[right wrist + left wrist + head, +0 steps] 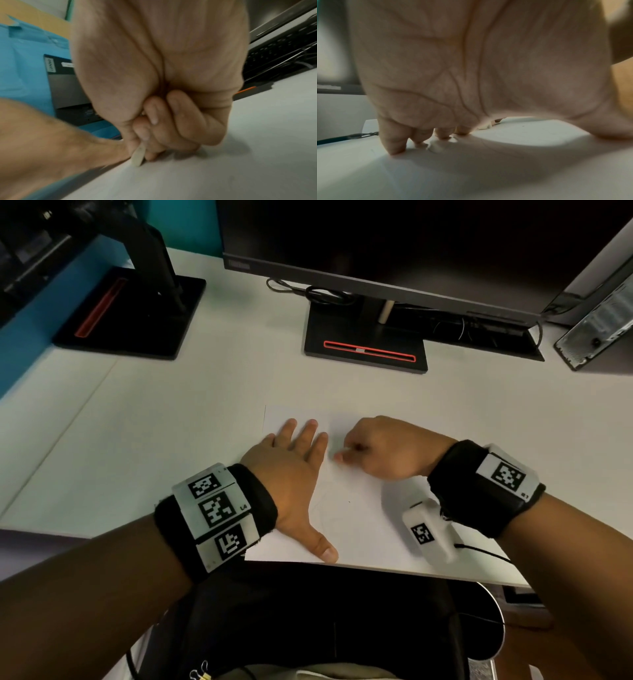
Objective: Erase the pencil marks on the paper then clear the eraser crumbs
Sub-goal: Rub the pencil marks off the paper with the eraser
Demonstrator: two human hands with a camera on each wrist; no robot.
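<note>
A white sheet of paper (359, 508) lies on the desk near its front edge, with faint pencil lines (323, 508) between my hands. My left hand (294, 470) lies flat on the sheet's left part, fingers straight and spread, thumb toward me. My right hand (373, 450) is curled just right of it, pinching a pale eraser (138, 157) whose tip touches the paper (205, 175). In the left wrist view the fingers (393, 138) press the paper (471, 169). The eraser (485, 126) shows small beyond them.
A monitor on a black stand with a red slot (368, 350) is behind the paper. A second stand (130, 313) sits far left, cables (315, 292) and a computer case (596, 330) far right. The desk's front edge (411, 571) runs under my wrists.
</note>
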